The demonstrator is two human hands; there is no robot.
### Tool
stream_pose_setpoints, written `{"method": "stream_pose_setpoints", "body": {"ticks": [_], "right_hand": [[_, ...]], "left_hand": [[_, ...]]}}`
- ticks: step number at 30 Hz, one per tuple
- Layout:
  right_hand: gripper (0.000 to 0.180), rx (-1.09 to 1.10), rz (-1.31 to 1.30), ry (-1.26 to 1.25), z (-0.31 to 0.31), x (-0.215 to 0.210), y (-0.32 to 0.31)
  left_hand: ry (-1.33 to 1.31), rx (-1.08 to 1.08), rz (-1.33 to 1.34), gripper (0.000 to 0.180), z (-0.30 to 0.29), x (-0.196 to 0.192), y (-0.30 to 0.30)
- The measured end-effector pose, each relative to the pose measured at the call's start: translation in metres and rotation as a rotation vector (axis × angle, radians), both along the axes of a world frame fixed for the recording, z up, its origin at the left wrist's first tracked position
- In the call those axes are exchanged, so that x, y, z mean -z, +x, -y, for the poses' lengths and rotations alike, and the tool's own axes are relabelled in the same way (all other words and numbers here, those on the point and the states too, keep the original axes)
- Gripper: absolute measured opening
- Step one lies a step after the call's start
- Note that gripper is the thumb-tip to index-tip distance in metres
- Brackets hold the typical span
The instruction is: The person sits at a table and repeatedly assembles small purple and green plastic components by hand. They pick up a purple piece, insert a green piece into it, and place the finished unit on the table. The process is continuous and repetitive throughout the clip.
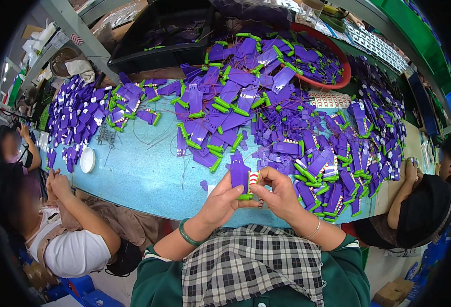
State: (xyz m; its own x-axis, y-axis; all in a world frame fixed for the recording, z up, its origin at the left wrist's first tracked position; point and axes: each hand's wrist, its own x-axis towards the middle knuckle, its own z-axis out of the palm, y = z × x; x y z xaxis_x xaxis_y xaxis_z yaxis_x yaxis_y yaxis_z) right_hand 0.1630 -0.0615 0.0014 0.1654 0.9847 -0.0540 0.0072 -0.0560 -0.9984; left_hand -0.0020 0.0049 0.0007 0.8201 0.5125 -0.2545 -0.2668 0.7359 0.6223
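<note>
Close in front of me, my left hand (220, 200) grips a flat purple plastic part (239, 175) with a green end piece (245, 196) at its lower edge. The left thumb lies across its face. Against the part's right side, my right hand (280, 195) pinches a small sticker (254, 177) with red and white chevrons between thumb and forefinger. Whether the whole sticker touches the part cannot be made out. Beyond both hands spreads a heap of similar purple parts (230, 92) with green ends, several with thin wires.
A red basin (344, 77) and a black crate (148, 59) hold more purple parts at the back. Sticker sheets (330, 100) lie by the basin. A white bowl (88, 160) stands left on the blue tabletop (133, 174). People sit at left (72, 240) and right (425, 210).
</note>
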Motion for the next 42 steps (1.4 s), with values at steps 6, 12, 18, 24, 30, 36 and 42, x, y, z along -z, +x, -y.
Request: {"method": "stream_pose_setpoints", "body": {"ticks": [6, 12, 18, 24, 30, 36, 42], "right_hand": [[0.016, 0.053, 0.154, 0.071, 0.0, 0.001, -0.002], [0.017, 0.064, 0.209, 0.113, 0.0, 0.003, -0.002], [0.017, 0.061, 0.265, 0.131, -0.001, -0.004, -0.002], [0.016, 0.096, 0.388, 0.232, 0.0, -0.005, 0.001], [0.018, 0.082, 0.638, 0.425, 0.0, -0.006, 0.009], [0.045, -0.062, 0.267, 0.135, -0.003, -0.013, 0.007], [0.036, -0.309, 0.222, 0.063, -0.009, -0.015, 0.01]], "left_hand": [[0.003, 0.017, 0.017, 0.045, 0.0, 0.003, 0.0], [-0.021, 0.025, 0.039, 0.052, -0.002, 0.003, 0.0], [0.059, -0.004, 0.041, 0.048, 0.001, 0.008, 0.001], [0.324, 0.025, -0.152, 0.032, 0.005, 0.002, 0.005], [0.478, -0.009, -0.115, 0.027, 0.011, 0.003, 0.004], [0.275, 0.084, 0.016, 0.029, 0.005, -0.006, 0.001], [-0.464, 0.382, 0.125, 0.044, 0.014, 0.019, 0.013]]}}
